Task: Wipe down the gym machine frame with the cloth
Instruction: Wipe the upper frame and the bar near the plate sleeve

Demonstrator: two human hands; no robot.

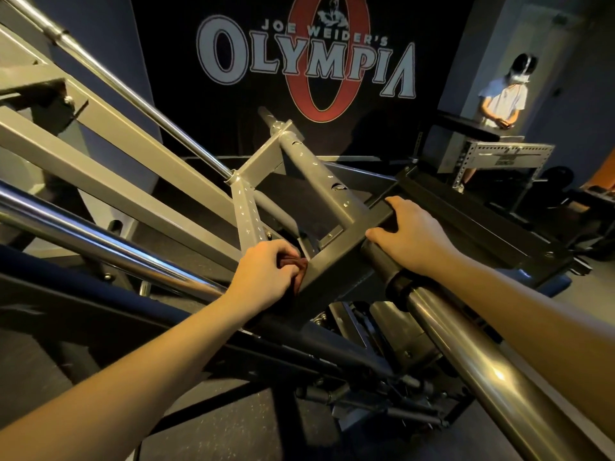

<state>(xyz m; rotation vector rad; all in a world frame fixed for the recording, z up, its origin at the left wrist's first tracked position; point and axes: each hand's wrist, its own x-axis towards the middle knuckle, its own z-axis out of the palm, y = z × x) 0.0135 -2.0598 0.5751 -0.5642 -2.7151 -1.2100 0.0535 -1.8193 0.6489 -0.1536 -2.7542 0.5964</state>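
Note:
The grey metal gym machine frame [332,261] fills the middle of the view, with square tubes and perforated posts meeting at a cross bar. My left hand [266,274] grips a small reddish-brown cloth [301,267] and holds it against the left end of that cross bar. Most of the cloth is hidden under my fingers. My right hand [404,232] rests on top of the frame where the cross bar meets a dark roller, fingers curled over its far edge.
Chrome guide rods [116,247] run diagonally at left, and a thick chrome bar [499,371] at lower right. A black footplate [472,214] lies beyond my right hand. Another person [506,94] stands at a bench at the back right. A banner [306,58] hangs behind.

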